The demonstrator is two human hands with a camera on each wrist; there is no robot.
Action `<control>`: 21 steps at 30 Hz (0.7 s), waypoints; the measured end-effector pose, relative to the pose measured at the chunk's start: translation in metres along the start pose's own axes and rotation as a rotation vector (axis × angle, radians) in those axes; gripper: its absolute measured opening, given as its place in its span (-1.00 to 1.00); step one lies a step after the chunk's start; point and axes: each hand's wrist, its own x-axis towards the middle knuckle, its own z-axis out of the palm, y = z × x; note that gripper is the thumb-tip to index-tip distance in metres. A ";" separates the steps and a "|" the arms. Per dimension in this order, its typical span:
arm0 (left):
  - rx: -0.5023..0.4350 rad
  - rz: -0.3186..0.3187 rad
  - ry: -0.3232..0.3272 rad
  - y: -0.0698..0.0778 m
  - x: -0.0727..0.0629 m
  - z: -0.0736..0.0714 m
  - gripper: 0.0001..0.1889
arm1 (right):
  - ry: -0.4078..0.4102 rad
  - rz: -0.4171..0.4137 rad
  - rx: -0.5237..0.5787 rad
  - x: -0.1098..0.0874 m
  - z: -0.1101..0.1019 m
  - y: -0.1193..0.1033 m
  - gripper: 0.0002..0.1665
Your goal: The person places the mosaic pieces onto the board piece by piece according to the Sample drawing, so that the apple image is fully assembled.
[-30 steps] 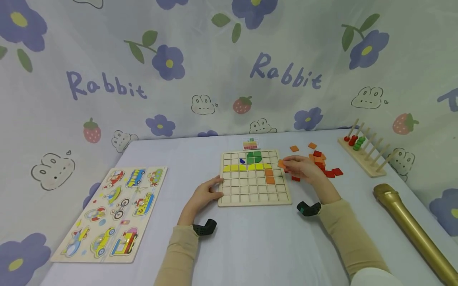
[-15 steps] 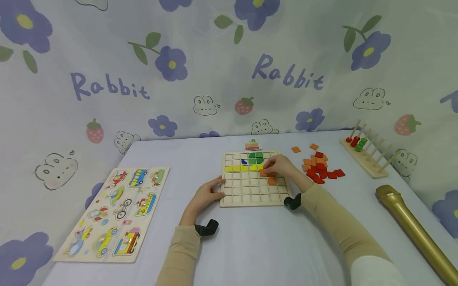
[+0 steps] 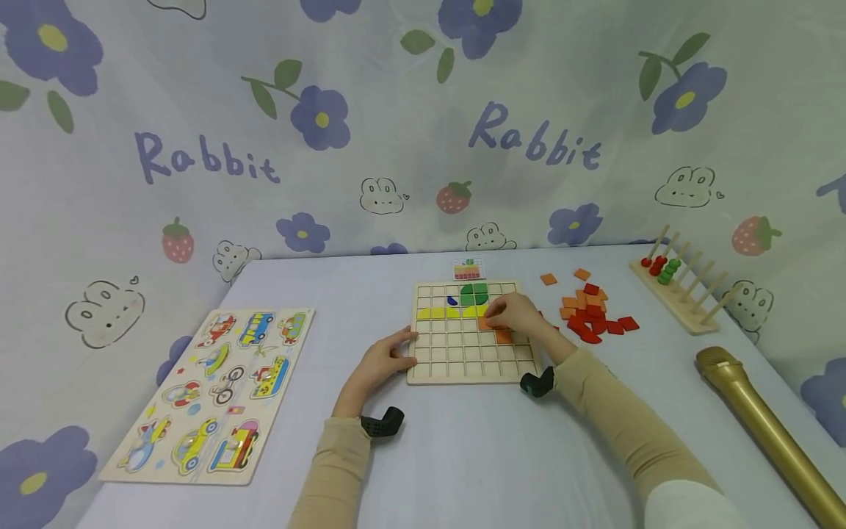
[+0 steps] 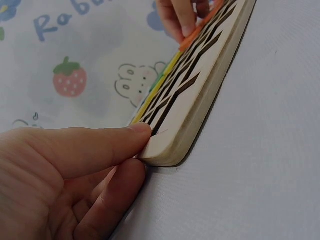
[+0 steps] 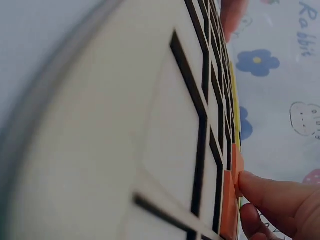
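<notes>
A wooden grid board [image 3: 456, 371] lies on the table. My left hand [image 3: 382, 361] holds its left edge; in the left wrist view the thumb [image 4: 105, 147] is on top at the corner and a finger is at the side. My right hand [image 3: 518, 316] pinches an orange square tile [image 3: 485, 324] at a cell below the yellow row [image 3: 432, 313]. In the right wrist view the thumb touches that tile [image 5: 237, 160]. Another orange tile [image 3: 504, 336] sits in the row below. Green pieces [image 3: 474, 295] and a small blue piece [image 3: 452, 301] lie on the upper part.
Loose red and orange tiles [image 3: 595, 312] are heaped right of the board. A picture card [image 3: 468, 269] lies behind it. A peg stand with beads [image 3: 684, 301] and a gold microphone [image 3: 760, 419] are at the right, a vehicle puzzle [image 3: 211, 397] at the left.
My right hand has carried the orange tile left from beside the board onto the grid, then lowered it slightly at the cell. My left hand has stayed at the board's edge.
</notes>
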 end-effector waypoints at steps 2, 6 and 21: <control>0.001 0.002 0.000 -0.001 0.001 0.001 -0.46 | 0.011 -0.008 0.006 -0.001 0.001 0.002 -0.87; -0.001 -0.003 0.004 -0.003 0.002 0.002 -0.46 | 0.035 -0.026 0.056 -0.005 0.000 0.004 -0.82; -0.003 -0.003 -0.004 -0.005 0.002 0.002 -0.46 | 0.167 0.221 0.351 -0.041 -0.080 0.063 -0.49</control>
